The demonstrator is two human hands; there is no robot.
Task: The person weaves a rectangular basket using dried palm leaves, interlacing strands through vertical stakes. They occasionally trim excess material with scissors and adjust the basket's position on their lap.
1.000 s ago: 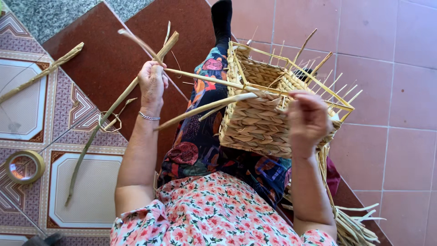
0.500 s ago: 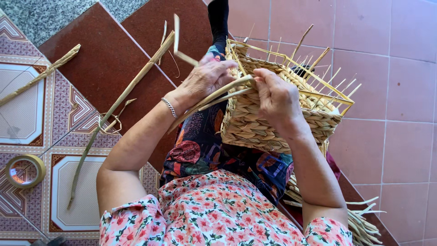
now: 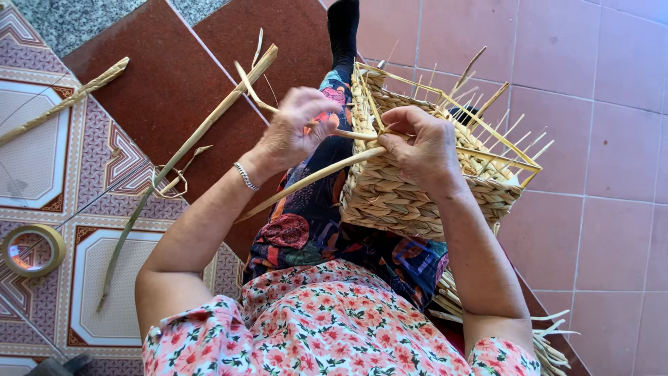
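A person seated on a tiled floor weaves a straw basket with both hands.

Far left of the fingers, a tan roll of tape (image 3: 33,249) lies on the patterned tile, with a long dried green-yellow reed stalk (image 3: 188,150) slanting across the floor just beyond. The left hand (image 3: 296,129), a silver bracelet (image 3: 245,176) at its wrist, has its fingers curled shut around a pale flat straw strand (image 3: 313,177). Just right, nearly touching, the right hand (image 3: 424,146) pinches the same strand against the rim of the square woven straw basket (image 3: 403,195), which rests on the lap under those fingers.
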